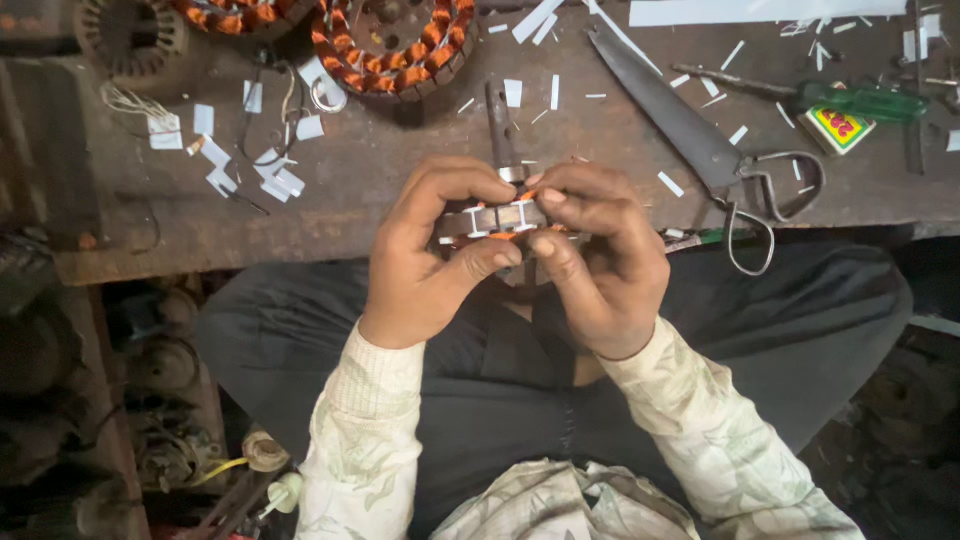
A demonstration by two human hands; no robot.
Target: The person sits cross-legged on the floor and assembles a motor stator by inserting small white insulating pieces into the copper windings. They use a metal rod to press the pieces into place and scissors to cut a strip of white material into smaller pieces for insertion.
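- I see my left hand (425, 255) and right hand (600, 260) over my lap, fingers closed round a small wound stator (497, 218).
- It looks stiff and fairly heavy; I'd grip the metal rim, since the copper windings and white slot papers seem delicate.
- Beyond, on the worktop (400, 170): scissors (700, 140), larger stator (395, 45).

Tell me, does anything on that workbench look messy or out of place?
Yes. White paper strips lie scattered over the wooden bench, loose wires trail at its left end, and the big shears' handles hang over the front edge. The motor core in both hands looks intact.
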